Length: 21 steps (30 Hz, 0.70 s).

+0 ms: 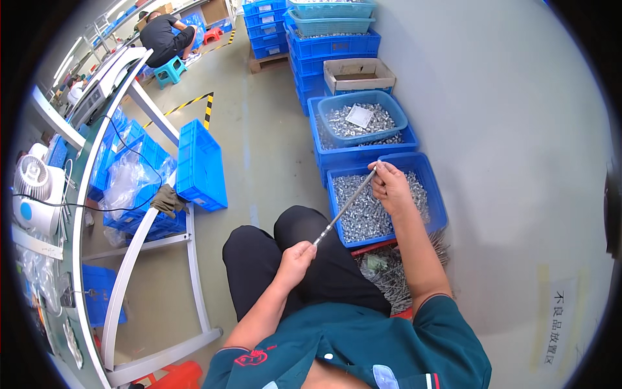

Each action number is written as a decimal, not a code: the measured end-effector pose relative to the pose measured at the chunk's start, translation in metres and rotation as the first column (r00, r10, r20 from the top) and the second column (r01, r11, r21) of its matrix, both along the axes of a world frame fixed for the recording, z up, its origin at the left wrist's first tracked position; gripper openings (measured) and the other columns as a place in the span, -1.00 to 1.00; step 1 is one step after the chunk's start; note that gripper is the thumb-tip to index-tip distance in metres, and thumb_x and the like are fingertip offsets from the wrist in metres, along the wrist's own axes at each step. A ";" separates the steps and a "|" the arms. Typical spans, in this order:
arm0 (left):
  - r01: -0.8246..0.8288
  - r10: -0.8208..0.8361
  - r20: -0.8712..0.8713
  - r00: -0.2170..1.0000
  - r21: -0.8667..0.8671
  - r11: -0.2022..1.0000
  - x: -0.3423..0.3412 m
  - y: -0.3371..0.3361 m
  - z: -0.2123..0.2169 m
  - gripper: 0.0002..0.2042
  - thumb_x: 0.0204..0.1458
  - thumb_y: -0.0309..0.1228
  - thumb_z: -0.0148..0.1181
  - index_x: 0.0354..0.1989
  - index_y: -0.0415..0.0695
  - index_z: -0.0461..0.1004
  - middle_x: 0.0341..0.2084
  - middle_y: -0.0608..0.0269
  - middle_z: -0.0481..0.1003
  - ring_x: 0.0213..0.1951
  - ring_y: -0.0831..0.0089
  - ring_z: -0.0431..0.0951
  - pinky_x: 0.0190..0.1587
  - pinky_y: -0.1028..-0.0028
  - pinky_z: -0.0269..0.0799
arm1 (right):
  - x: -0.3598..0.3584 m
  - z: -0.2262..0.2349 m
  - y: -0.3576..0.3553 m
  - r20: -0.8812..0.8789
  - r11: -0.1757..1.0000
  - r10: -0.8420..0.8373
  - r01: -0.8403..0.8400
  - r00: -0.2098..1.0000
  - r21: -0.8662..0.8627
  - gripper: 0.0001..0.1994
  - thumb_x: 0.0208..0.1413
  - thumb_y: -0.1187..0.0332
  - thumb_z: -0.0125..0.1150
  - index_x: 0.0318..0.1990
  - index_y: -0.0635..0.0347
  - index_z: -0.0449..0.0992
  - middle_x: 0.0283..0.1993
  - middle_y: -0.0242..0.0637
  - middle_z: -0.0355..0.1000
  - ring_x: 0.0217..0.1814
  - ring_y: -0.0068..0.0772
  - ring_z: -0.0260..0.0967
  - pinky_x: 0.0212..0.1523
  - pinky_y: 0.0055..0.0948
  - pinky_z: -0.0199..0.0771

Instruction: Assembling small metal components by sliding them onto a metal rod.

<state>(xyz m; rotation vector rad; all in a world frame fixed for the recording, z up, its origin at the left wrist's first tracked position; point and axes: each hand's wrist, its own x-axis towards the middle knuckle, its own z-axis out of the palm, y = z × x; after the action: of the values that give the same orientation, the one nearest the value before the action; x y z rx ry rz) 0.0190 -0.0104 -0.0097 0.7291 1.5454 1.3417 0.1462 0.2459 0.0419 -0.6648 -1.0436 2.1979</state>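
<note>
Across my lap a thin grey metal rod [353,198] slants between my two hands. My left hand [297,262] is closed around its lower end, above my knees. Further out and to the right, my right hand [391,185] pinches the upper end between thumb and fingers. Shinier bands show on the rod close to my left hand. Under my right hand stands a blue bin [441,206] filled with small silver metal pieces [360,211]. Nearer me, a heap of thin metal rods [396,280] lies in a red container, partly hidden by my right forearm and leg.
Beyond the bin, a light-blue basket [396,134] holds more metal pieces. Stacked blue crates [334,47] line the wall. At left, a workbench [80,259] carries a white fan [37,185]; a blue crate [202,165] stands beside it. Another person [165,37] sits far off.
</note>
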 end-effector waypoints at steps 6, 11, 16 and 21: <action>-0.021 0.030 -0.084 0.996 0.103 0.994 0.002 -0.001 -0.011 -0.78 0.13 -0.37 -0.03 -0.56 -0.12 0.33 -0.75 0.55 0.16 -0.70 0.77 0.07 -0.66 0.68 -0.05 | -0.014 -0.003 -0.009 0.003 0.990 -0.120 0.120 0.993 -0.074 -0.78 0.11 0.22 0.12 -0.43 0.16 0.40 -0.70 -0.56 0.06 -0.78 -0.75 -0.09 -0.79 -0.73 -0.13; -0.017 0.020 -0.027 0.999 0.103 0.995 0.000 -0.001 -0.009 -0.78 0.14 -0.37 -0.04 -0.56 -0.12 0.33 -0.75 0.55 0.14 -0.71 0.78 0.06 -0.67 0.69 -0.08 | -0.013 0.003 -0.009 0.026 0.994 -0.103 0.102 0.994 0.027 -0.79 0.13 0.24 0.09 -0.41 0.18 0.40 -0.68 -0.55 0.08 -0.77 -0.75 -0.08 -0.78 -0.72 -0.11; 0.023 -0.031 0.121 0.992 0.071 0.997 -0.002 -0.001 -0.005 -0.77 0.15 -0.36 -0.05 -0.56 -0.13 0.32 -0.76 0.57 0.10 -0.72 0.79 0.01 -0.69 0.69 -0.12 | -0.007 0.001 -0.007 -0.114 0.998 -0.042 0.036 0.993 -0.053 -0.80 0.15 0.25 0.06 -0.37 0.20 0.41 -0.66 -0.52 0.11 -0.74 -0.74 -0.05 -0.76 -0.70 -0.08; -0.014 0.013 0.025 1.000 0.027 1.000 0.001 -0.002 -0.003 -0.77 0.11 -0.39 0.00 -0.58 -0.18 0.35 -0.70 0.49 0.24 -0.61 0.73 0.17 -0.56 0.64 0.10 | -0.008 -0.002 -0.002 0.047 0.991 -0.064 0.058 0.997 0.117 -0.78 0.13 0.22 0.09 -0.36 0.20 0.41 -0.66 -0.52 0.11 -0.77 -0.74 -0.07 -0.77 -0.70 -0.09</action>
<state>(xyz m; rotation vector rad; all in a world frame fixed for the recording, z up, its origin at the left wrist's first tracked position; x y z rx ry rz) 0.0201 -0.0120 -0.0128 0.7178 1.5173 1.3793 0.1386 0.2444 0.0402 -0.6935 -1.1516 2.0608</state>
